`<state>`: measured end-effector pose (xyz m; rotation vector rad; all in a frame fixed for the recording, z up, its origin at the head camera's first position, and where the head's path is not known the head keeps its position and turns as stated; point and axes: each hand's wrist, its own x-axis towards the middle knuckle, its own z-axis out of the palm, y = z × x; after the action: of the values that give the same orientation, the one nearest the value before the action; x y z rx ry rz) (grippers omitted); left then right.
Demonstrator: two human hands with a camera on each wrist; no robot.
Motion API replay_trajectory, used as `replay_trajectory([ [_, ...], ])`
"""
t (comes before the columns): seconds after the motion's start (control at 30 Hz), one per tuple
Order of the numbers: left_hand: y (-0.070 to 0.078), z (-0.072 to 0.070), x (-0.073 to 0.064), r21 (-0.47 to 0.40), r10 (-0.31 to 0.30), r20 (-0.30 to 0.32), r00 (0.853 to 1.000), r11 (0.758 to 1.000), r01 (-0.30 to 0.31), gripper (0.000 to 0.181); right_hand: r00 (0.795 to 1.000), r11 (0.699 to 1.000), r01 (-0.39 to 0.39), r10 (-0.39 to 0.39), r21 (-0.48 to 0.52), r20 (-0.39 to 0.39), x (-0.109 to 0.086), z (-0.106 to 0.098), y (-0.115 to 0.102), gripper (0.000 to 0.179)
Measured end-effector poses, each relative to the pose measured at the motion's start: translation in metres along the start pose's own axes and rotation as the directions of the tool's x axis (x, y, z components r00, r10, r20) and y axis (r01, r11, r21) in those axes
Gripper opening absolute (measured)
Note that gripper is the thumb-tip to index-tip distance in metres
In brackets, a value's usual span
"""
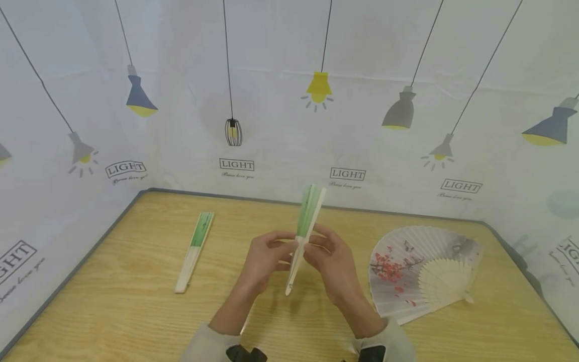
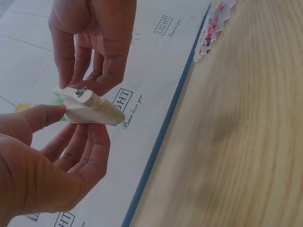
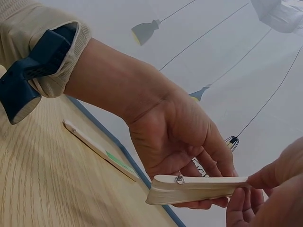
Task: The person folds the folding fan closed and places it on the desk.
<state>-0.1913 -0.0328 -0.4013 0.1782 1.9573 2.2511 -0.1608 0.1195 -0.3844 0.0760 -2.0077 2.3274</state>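
Note:
Between my two hands, a green-and-cream folding fan [image 1: 307, 216] is held up above the table, nearly closed, its pivot end pointing down toward me. My left hand [image 1: 272, 259] pinches it from the left with thumb and fingers. From the other side, my right hand [image 1: 332, 261] pinches the same fan near the middle of its ribs. The left wrist view shows the fan's stacked ribs [image 2: 92, 111] and metal pivot end-on. In the right wrist view, the metal pivot ring [image 3: 180, 179] sits at the near end of the ribs.
A second closed green folding fan [image 1: 195, 251] lies on the wooden table [image 1: 113, 311] to the left. At the right, an opened fan [image 1: 398, 271] with red blossoms lies spread out. White lamp-printed sheeting [image 1: 280, 60] stands around the table's back and sides.

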Motion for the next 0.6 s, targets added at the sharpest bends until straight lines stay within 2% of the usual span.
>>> replay_trajectory([
  [0.37,0.0013,0.0009,-0.0007,-0.014,-0.003,-0.018,1.0,1.0,0.003,0.029,1.0,0.999,0.03,-0.03,-0.027,0.006,0.0005,0.0009,0.0019,0.043],
  [0.6,0.0019,0.0002,0.0,-0.002,0.008,0.027,1.0,1.0,-0.008,0.028,0.999,0.999,0.039,-0.038,0.022,-0.005,0.0044,-0.0005,0.0061,0.035],
])
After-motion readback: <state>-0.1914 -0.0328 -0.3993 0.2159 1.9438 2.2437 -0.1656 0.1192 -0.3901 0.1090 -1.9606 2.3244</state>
